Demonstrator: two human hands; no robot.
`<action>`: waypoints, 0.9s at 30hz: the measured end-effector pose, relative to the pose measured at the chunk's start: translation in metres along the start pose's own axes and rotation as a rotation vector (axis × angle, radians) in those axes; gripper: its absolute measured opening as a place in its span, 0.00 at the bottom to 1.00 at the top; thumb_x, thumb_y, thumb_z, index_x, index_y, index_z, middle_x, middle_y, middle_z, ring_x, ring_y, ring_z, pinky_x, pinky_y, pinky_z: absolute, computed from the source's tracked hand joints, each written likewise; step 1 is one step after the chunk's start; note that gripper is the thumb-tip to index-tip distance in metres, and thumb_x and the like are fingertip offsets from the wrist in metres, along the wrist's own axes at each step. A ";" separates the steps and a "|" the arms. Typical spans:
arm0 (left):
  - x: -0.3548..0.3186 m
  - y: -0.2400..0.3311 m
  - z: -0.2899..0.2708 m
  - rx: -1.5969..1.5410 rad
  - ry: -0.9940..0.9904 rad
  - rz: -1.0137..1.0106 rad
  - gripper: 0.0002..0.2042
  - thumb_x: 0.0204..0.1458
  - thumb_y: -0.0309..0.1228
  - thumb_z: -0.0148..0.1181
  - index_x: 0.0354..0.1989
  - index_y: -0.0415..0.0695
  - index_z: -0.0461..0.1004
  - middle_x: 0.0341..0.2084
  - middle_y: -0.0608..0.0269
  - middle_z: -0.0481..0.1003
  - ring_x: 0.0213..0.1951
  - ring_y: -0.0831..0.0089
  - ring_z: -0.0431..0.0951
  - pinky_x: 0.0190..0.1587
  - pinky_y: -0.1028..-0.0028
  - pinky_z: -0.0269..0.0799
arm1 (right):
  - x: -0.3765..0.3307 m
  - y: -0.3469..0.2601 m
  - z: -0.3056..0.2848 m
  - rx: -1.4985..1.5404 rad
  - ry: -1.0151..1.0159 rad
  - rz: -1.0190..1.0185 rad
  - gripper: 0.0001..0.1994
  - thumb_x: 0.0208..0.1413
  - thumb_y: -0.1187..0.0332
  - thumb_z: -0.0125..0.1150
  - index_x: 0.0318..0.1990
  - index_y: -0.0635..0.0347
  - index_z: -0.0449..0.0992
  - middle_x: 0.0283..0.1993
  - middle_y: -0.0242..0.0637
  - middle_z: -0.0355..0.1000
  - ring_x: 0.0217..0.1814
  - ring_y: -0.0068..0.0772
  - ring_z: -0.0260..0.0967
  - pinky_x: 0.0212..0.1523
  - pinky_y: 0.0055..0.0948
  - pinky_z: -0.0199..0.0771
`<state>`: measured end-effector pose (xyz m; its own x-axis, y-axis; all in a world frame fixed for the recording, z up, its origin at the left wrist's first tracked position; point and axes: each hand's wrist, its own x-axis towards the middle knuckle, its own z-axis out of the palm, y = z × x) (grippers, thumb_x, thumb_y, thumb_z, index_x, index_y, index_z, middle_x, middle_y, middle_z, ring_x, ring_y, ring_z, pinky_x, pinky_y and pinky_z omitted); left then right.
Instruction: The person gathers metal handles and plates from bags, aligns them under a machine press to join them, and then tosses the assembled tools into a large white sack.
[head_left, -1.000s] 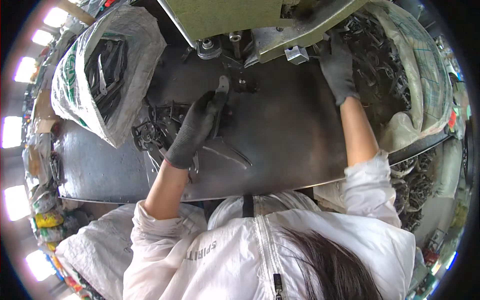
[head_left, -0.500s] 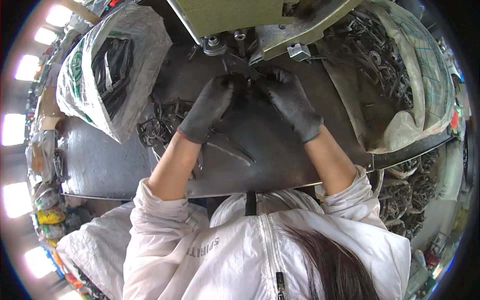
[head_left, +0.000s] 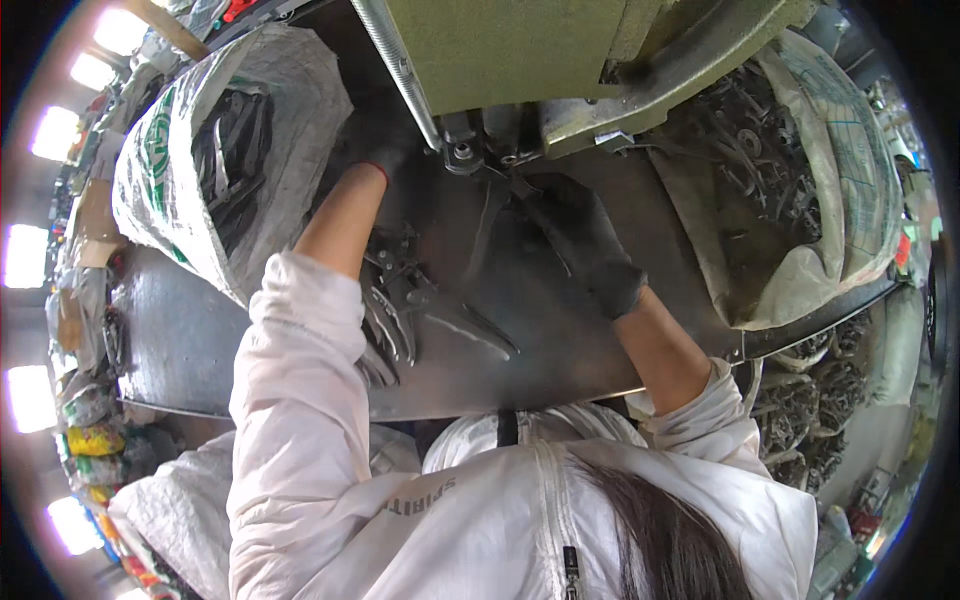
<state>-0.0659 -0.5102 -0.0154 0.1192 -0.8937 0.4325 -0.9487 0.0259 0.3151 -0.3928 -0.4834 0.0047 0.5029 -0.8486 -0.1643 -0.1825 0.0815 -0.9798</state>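
My right hand [head_left: 585,235], in a dark grey glove, is closed on a plier-like metal tool [head_left: 483,228] just below the machine head. One long handle of the tool slants down left of the hand, and another runs along the palm. My left forearm [head_left: 345,215] reaches forward beside the white sack on the left. Its gloved hand [head_left: 392,135] is a dark blur, and its fingers cannot be made out. Below it, several similar plier-like tools [head_left: 400,290] lie in a pile on the dark metal table [head_left: 560,345].
A green machine [head_left: 510,60] overhangs the far middle of the table, with a metal bolt fitting [head_left: 462,153] at its lower edge. The white sack [head_left: 290,90] at left holds dark metal handles [head_left: 235,150]. An open sack [head_left: 790,275] at right holds loose metal parts [head_left: 750,140].
My left hand has left the right hand and moved forward and left, toward the left sack. My right hand stays near the machine, with the tool now showing. The view has shifted slightly.
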 end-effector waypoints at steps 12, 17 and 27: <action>-0.041 0.006 -0.034 -0.350 -0.011 -0.086 0.14 0.65 0.37 0.55 0.50 0.41 0.79 0.37 0.50 0.81 0.39 0.58 0.83 0.43 0.61 0.76 | -0.012 0.006 -0.006 0.244 -0.068 0.047 0.17 0.68 0.67 0.59 0.58 0.67 0.77 0.41 0.37 0.79 0.35 0.21 0.75 0.38 0.28 0.76; -0.095 0.109 -0.135 -0.675 -0.470 -0.746 0.16 0.66 0.36 0.58 0.52 0.36 0.77 0.35 0.64 0.78 0.36 0.77 0.78 0.41 0.73 0.74 | -0.013 -0.004 -0.005 0.153 -0.117 0.196 0.17 0.71 0.70 0.57 0.62 0.70 0.71 0.43 0.37 0.78 0.33 0.20 0.74 0.33 0.25 0.78; -0.123 0.200 -0.070 -1.445 -0.472 -0.694 0.20 0.69 0.42 0.57 0.57 0.37 0.74 0.44 0.59 0.80 0.43 0.74 0.81 0.48 0.73 0.77 | 0.002 0.038 -0.039 -0.628 -0.047 -0.783 0.17 0.69 0.70 0.54 0.61 0.65 0.74 0.42 0.40 0.78 0.36 0.34 0.77 0.39 0.32 0.79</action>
<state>-0.2500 -0.3638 0.0539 0.0253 -0.9523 -0.3042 0.3068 -0.2822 0.9090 -0.4317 -0.5030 -0.0284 0.7026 -0.5223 0.4833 -0.1917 -0.7930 -0.5783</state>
